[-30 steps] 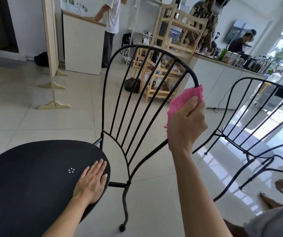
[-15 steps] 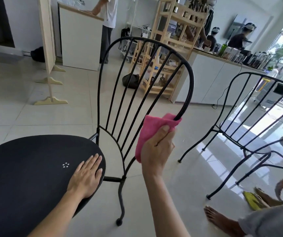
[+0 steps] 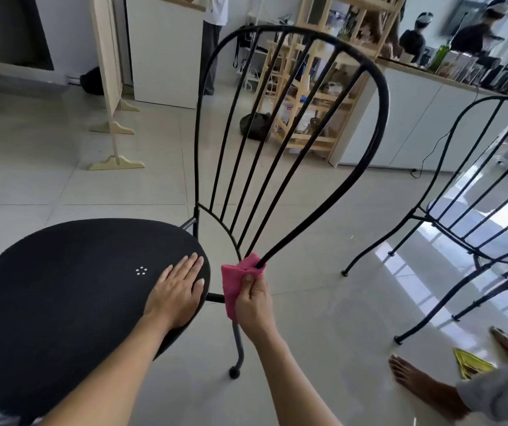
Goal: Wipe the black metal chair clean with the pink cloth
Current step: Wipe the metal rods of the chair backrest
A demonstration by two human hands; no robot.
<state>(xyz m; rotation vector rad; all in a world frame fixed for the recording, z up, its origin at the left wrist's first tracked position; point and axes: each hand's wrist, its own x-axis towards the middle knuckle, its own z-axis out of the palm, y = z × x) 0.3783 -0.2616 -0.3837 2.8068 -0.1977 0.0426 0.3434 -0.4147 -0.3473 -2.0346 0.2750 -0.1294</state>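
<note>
1. Head view: the black chair (image 3: pixel 87 290) stands on the tiled floor right in front of the person, its round seat to the left of the grip and its arched back of thin rods rising above it.
2. The right hand (image 3: pixel 254 305) is closed around the pink cloth (image 3: pixel 236 282), which is wrapped about the foot of the back's outer rail (image 3: pixel 323 207), just beside the seat's rim.
3. The left hand (image 3: pixel 177 290) lies flat and open on the seat, holding nothing, just left of the grip; it appears to steady the chair.
4. To do this stroke well, I would keep the cloth pinched fully round the rail so all sides get rubbed, and press on the seat so the light frame does not tip.
5. The metal looks matte and dark; any dust is too fine to tell. A loose tail of cloth hangs below the grip, beside the rear leg (image 3: pixel 238 348).
6. Further right stands a second chair (image 3: pixel 474 216).
</note>
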